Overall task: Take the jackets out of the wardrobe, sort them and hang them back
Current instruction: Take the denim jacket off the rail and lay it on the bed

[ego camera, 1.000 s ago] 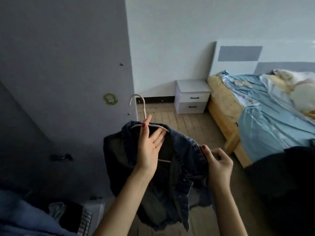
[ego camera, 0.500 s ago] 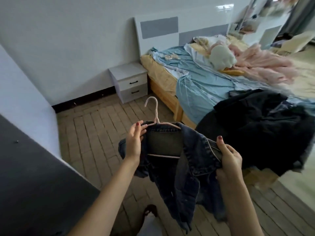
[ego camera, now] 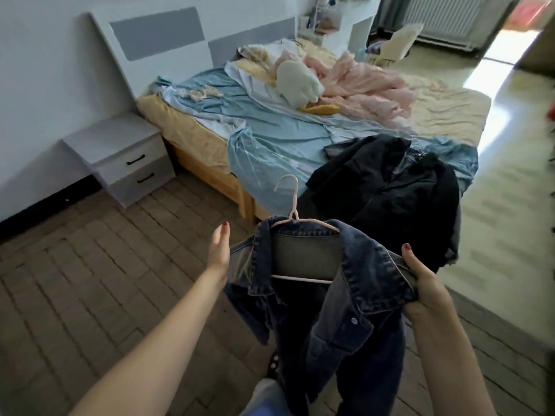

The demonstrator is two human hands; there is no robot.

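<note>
A dark blue denim jacket [ego camera: 324, 298] hangs on a pale pink hanger [ego camera: 292, 211] in front of me, over the floor near the bed's corner. My right hand [ego camera: 426, 292] grips the jacket's right shoulder and collar. My left hand [ego camera: 219, 250] is at the jacket's left shoulder with fingers straight, edge-on to the camera; whether it touches the cloth is unclear. A pile of black jackets [ego camera: 393, 190] lies on the near corner of the bed [ego camera: 270, 139], just beyond the denim one. The wardrobe is out of view.
The bed carries blue sheets, a pink blanket [ego camera: 369, 85] and a white plush toy [ego camera: 297, 82]. A grey two-drawer nightstand [ego camera: 126, 157] stands left of it against the wall. Brick-patterned floor [ego camera: 105, 265] stretches to the left; a desk and chair [ego camera: 393, 43] are far back.
The view has swung right from the wardrobe door to the bed. My left hand has let go of the hanger's neck and opened beside the jacket; my right hand keeps its hold.
</note>
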